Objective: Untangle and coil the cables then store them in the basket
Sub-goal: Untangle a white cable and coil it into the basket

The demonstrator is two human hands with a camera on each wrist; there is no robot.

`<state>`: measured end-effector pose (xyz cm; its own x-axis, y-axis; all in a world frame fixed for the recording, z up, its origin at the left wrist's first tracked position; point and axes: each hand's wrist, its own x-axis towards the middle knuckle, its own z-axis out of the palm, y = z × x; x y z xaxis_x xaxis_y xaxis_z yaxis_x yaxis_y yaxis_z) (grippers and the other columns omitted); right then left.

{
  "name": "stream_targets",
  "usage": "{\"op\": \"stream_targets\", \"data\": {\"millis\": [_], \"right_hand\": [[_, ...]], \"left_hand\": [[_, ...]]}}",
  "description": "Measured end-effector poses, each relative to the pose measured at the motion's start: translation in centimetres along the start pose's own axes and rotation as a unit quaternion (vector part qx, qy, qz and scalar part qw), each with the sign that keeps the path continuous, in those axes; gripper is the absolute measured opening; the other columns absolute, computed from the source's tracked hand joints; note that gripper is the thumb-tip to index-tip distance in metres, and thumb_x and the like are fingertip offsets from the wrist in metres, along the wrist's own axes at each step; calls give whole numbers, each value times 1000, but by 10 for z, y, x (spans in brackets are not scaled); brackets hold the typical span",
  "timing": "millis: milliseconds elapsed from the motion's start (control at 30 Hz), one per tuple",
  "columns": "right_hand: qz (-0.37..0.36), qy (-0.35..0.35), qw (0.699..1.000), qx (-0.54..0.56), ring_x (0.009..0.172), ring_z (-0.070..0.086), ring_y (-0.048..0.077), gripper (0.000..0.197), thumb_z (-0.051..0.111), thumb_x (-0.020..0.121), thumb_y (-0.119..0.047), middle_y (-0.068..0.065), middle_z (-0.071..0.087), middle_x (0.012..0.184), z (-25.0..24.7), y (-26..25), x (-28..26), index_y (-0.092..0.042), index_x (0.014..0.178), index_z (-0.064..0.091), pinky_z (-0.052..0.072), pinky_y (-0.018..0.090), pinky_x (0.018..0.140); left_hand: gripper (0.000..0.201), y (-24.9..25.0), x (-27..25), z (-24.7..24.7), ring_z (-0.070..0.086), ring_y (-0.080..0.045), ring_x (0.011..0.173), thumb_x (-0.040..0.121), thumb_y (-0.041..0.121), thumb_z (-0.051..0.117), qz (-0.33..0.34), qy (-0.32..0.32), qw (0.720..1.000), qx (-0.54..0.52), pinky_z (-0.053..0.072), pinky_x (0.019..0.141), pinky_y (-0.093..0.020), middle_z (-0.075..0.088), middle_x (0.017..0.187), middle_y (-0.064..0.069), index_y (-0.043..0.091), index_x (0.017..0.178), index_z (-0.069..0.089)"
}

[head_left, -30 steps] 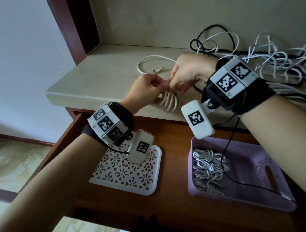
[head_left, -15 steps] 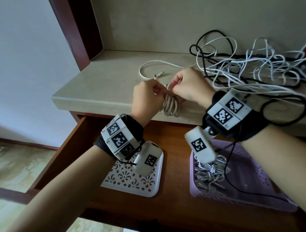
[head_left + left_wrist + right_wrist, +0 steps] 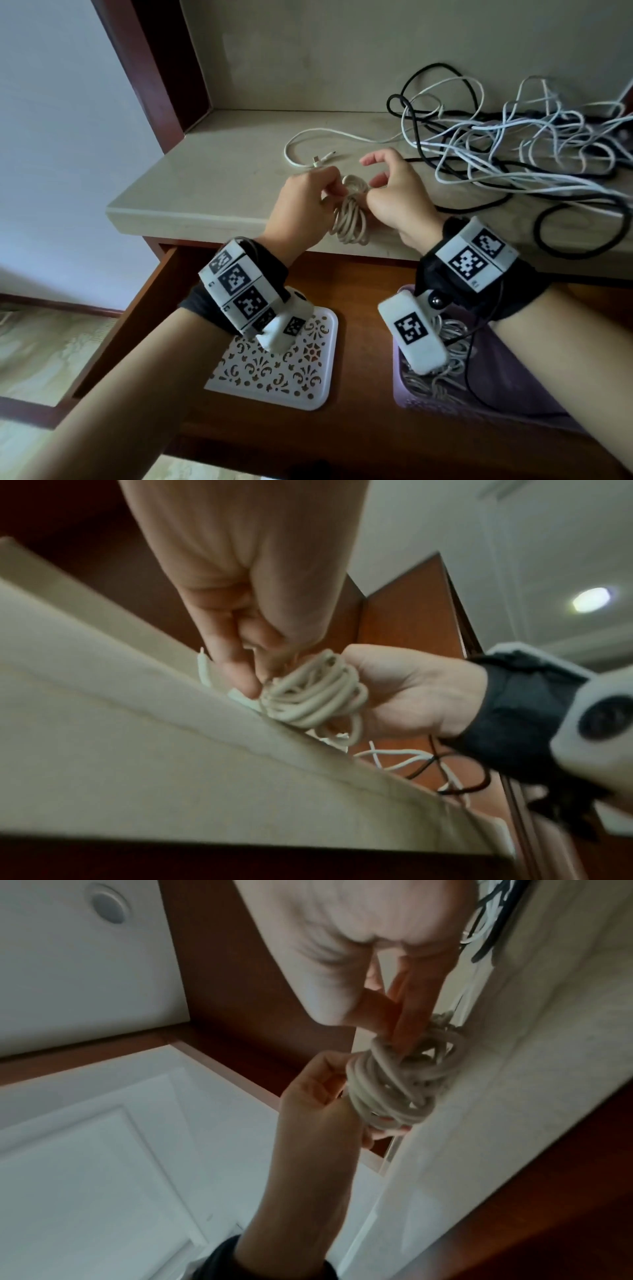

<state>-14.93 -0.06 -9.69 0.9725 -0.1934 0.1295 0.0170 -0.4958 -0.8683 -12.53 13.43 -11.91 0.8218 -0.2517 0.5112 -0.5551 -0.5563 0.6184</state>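
Observation:
A beige coiled cable (image 3: 351,221) hangs over the front edge of the pale shelf (image 3: 222,178), held between both hands. My left hand (image 3: 329,195) pinches the top of the coil from the left. From the right, my right hand (image 3: 373,186) curls its lower fingers on the coil's wrapped neck, with the index finger lifted. The left wrist view has the coil (image 3: 315,696) between the left fingers (image 3: 240,669) and the right palm. In the right wrist view the right fingers (image 3: 407,1026) reach into the coil (image 3: 400,1085). The purple basket (image 3: 421,407) holds coiled cables (image 3: 445,346).
A tangle of white and black cables (image 3: 513,154) covers the right of the shelf. A loose white cable (image 3: 308,150) lies behind the hands. In the open wooden drawer (image 3: 359,308) a white patterned tray (image 3: 274,377) sits left of the basket.
Both hands stay on the coil at the shelf edge. The right hand has turned from over the coil to its right side, and its index finger has lifted off.

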Motion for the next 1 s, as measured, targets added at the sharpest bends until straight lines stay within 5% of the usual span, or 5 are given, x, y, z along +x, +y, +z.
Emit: {"op": "stream_targets", "data": {"millis": [367,500,667,833,1000], "right_hand": [[106,-72,964,235,71,56,15,33,29,89,14,4,48,84,-25,6,-3,-5,103,52,58,30,64],[102,-63,968,220,71,53,17,31,32,90,10,6,48,80,-29,16,-3,-11,85,54,55,32,69],[74,-75,979,174,67,53,15,30,36,89,10,6,49,78,-36,20,-8,-12,81,54,52,25,60],[10,-81,992,91,69,52,13,28,44,89,7,0,52,84,-39,25,-17,-19,85,56,50,26,66],[-109,-45,993,-16,94,51,11,31,62,87,-18,-2,50,111,-45,22,-22,-25,113,46,42,21,81]], "left_hand": [[20,19,3,-13,61,-24,90,94,14,46,-108,-50,993,-10,51,78,-35,58,116,-5,11,107,61],[68,31,1,-4,54,-28,110,87,58,49,-213,-134,968,20,48,91,-48,49,127,-12,6,130,37],[100,41,0,3,59,-28,105,76,61,62,-196,-169,955,147,52,82,-39,57,117,-12,-4,139,20],[26,37,3,-19,59,-12,51,92,21,57,-242,-149,958,-36,51,44,-24,62,76,-8,-1,105,53],[29,29,0,-44,65,-12,66,98,17,36,-280,-188,866,-369,55,56,-22,68,91,-7,7,101,62]]}}
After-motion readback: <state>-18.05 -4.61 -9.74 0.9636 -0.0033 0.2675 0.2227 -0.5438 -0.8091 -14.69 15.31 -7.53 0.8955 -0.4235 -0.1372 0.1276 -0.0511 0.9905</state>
